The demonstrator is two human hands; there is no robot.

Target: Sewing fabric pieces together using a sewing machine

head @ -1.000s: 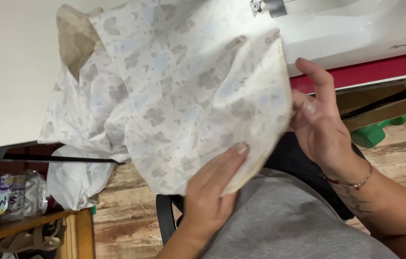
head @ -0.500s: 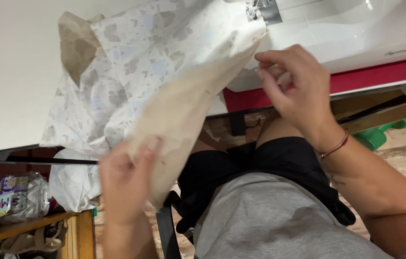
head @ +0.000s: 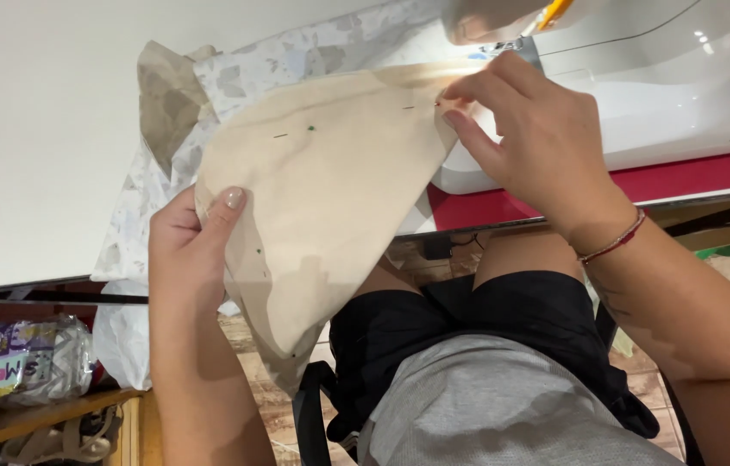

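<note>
Packages: a crinkled clear plastic bag [head: 20,361] with bright printed colours inside lies at the lower left, on a wooden shelf [head: 33,414] below the table edge; its print is too small to tell apart.
Labels and signs: none readable; the only markings are small green pin heads [head: 311,129] and short dark pin marks dotted over the cloth.
Cloth: a folded piece of cream cloth [head: 322,198] hangs from the table edge down to the lap, its plain side facing up, with a white patterned cloth [head: 296,65] in grey and pale blue shapes lying under and behind it on the table.
Left hand: the left hand [head: 188,250] is closed on the cream cloth's left edge, thumb on top, fingers curled underneath.
Right hand: the right hand [head: 537,138] pinches the cloth's upper right corner between thumb and fingertips, right by a pin.
Sewing machine: a white sewing machine [head: 658,78] stands at the top right, just behind the right hand, on a red mat [head: 684,177].
Table: a white table [head: 37,129] fills the upper left; the cloth covers part of its near edge.
In the way: the cream cloth hides the left hand's fingers and part of the patterned cloth.
Below: black shorts [head: 468,345], a grey shirt [head: 511,406] and a wood-look floor [head: 270,414] show under the cloth.
Wrist: a thin red bracelet [head: 610,244] circles the right wrist.
</note>
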